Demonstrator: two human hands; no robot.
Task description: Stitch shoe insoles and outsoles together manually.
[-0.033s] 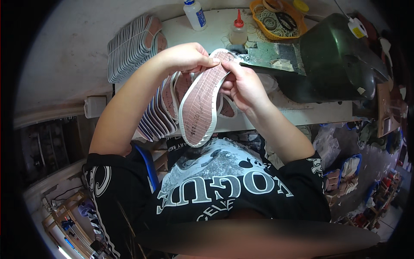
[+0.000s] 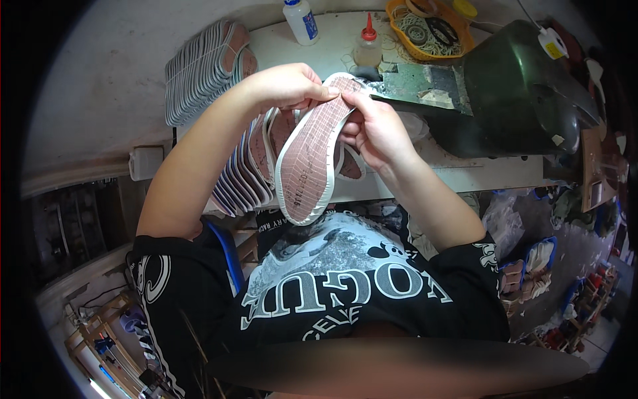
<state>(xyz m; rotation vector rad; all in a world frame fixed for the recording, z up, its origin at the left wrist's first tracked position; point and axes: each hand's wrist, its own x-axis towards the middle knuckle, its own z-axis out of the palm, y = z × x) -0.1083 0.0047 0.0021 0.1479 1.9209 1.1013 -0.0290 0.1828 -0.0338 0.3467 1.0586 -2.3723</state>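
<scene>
Both my hands hold one shoe insole point(image 2: 307, 159), brownish pink with a printed grid and a white edging that is puckered round the near, wider end. My left hand point(image 2: 292, 88) pinches its far, narrower end from the left, thumb on the top face. On the right side of that same end, my right hand point(image 2: 380, 136) presses with its thumb while its other fingers curl beneath. The two thumb tips nearly meet. Just beyond the insole's far tip is a worn green plate point(image 2: 422, 85); whether they touch I cannot tell.
Leaning insoles point(image 2: 242, 169) lie under my left forearm; a tall stack of insoles point(image 2: 199, 73) stands back left. A white bottle point(image 2: 303, 25), a red-nozzled bottle point(image 2: 367, 52) and a yellow basket point(image 2: 403, 41) of cord line the table's back. A dark green machine point(image 2: 515, 86) fills the right.
</scene>
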